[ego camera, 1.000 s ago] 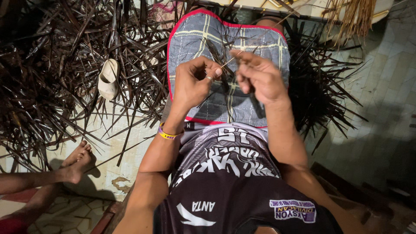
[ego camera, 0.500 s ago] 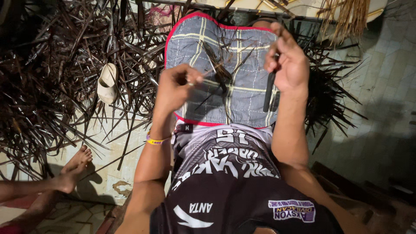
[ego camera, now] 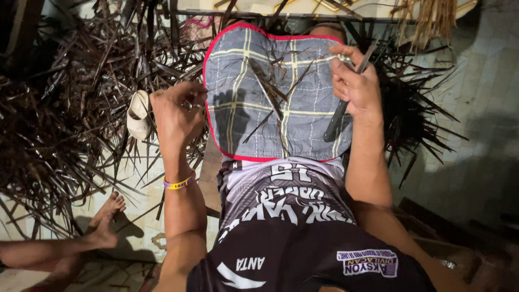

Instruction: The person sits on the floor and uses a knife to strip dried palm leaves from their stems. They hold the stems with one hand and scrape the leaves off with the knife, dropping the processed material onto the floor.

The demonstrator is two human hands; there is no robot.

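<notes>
1. Head view: the right hand (ego camera: 354,81) is closed around a dark-handled knife (ego camera: 340,111). The handle points down toward the person's body, and the hand sits over the right edge of the grey plaid cloth (ego camera: 243,86) with red trim that covers the lap.
2. The left hand (ego camera: 175,111) is drawn into a fist at the cloth's left edge. Something thin seems pinched in it, but what it is cannot be told.
3. A yellow wristband (ego camera: 180,183) circles the left wrist.
4. Thin dark leaf strips (ego camera: 273,89) lie loose on the cloth between the two hands.
5. A heap of dry dark leaf strips (ego camera: 65,119) spreads over the tiled floor to the left and beyond the knees; a pale sandal (ego camera: 139,114) lies in it, just beside the left hand.
6. Another person's bare foot (ego camera: 105,221) rests on the floor at lower left.
</notes>
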